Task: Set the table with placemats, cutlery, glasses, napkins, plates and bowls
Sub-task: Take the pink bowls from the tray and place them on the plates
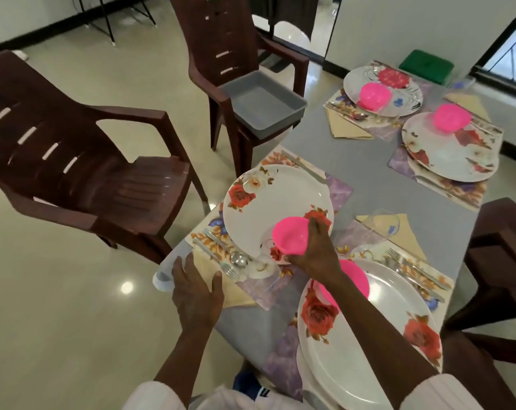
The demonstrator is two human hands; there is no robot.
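The pink bowl [290,236] is over the near edge of a white plate with red roses [265,202], at the place on the left side of the table. The right hand [317,250] grips this bowl from its right side, with the fingers curled round the rim. I cannot tell if the bowl already touches the plate or is just above it.

The plate lies on a flowered placemat [338,190]. Beside the plate, on its left, lie a fork [218,257] and a spoon [239,258], partly over a cream napkin [236,294]. The left hand [196,291] is above the table's near-left corner, palm down, fingers straight and spread and holding nothing. I cannot tell if it rests on the table.

Nearer to the person, a second pink bowl [354,279] sits on another rose plate [369,335], partly hidden by the right forearm. A glass [381,226] stands on a folded napkin beyond it.

At the far end of the grey table [354,149], two more plates each carry a pink bowl [373,96]. A grey tray [262,96] sits on a brown chair [221,39].
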